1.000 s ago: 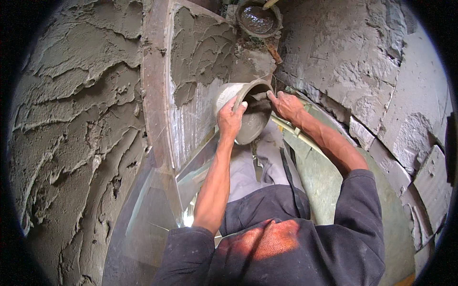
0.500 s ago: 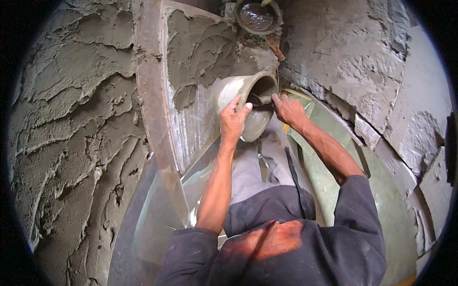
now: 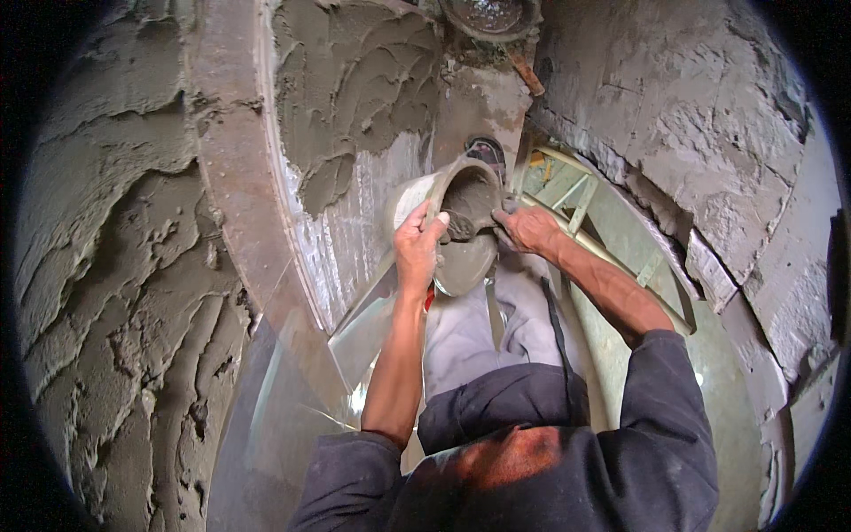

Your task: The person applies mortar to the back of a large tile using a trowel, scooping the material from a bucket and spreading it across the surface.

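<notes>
A pale grey bucket (image 3: 410, 197) is tipped toward me above my legs, with dark wet mortar (image 3: 465, 199) inside its mouth. My left hand (image 3: 417, 244) grips its left rim, thumb on top. My right hand (image 3: 527, 229) is closed at the right of the mouth, on what seems a mortar-coated tool, mostly hidden. A rounded grey surface (image 3: 465, 266) lies just below the mouth; I cannot tell whether it is part of the bucket.
A mortar-plastered wall (image 3: 124, 310) stands left, beside a brown board (image 3: 226, 168) and a partly coated panel (image 3: 355, 89). A rough wall (image 3: 665, 115) is right, above pale rails (image 3: 576, 213). A second bucket (image 3: 487, 18) holding liquid is at the top. My foot (image 3: 487, 151) shows beyond the bucket.
The bucket and both hands have shifted down and slightly left since the last frame, and more mortar shows in the bucket's mouth. A foot has come into view behind it.
</notes>
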Available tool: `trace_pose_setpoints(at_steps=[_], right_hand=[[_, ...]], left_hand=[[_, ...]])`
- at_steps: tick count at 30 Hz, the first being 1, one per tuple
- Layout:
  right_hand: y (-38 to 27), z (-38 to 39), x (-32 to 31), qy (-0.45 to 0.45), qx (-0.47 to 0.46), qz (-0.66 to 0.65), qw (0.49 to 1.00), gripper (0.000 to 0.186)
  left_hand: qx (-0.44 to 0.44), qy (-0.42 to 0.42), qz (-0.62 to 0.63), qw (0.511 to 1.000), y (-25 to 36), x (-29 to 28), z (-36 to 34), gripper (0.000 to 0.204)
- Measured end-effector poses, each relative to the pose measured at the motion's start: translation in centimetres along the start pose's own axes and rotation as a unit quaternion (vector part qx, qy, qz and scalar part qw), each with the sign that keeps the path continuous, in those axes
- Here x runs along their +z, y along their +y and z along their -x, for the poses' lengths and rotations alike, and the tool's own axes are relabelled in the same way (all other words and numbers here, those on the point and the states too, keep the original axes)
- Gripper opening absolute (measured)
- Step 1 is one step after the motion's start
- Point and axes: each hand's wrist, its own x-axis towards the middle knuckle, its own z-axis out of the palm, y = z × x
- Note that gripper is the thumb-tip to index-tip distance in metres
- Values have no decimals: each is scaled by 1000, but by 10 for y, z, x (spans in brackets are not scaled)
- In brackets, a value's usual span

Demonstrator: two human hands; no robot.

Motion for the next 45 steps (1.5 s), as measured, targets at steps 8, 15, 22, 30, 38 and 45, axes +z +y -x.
trace_pose_setpoints(at_steps=[8,15,22,30,38,45], right_hand=[[-12,-11,-4,-57,-44,-75,995,35],[22,7,15,-10,-81,-180,980,46],[41,10,-11,58,-10,-208,976,41],[31,-71,1,123,60,-280,950,41],[-170,-119,3,56,102,-326,938,68],[-170,-33,29,215,94,-335,913,70]], left_hand=[[-10,37,50,998,-34,-23,2,44],[-28,88,228,969,-77,-63,-1,46],[-38,170,275,946,-142,-65,-19,35],[-96,199,344,912,-192,-44,-37,33],[-202,257,259,909,-203,-21,-25,41],[-223,187,274,917,-194,-22,-20,31]])
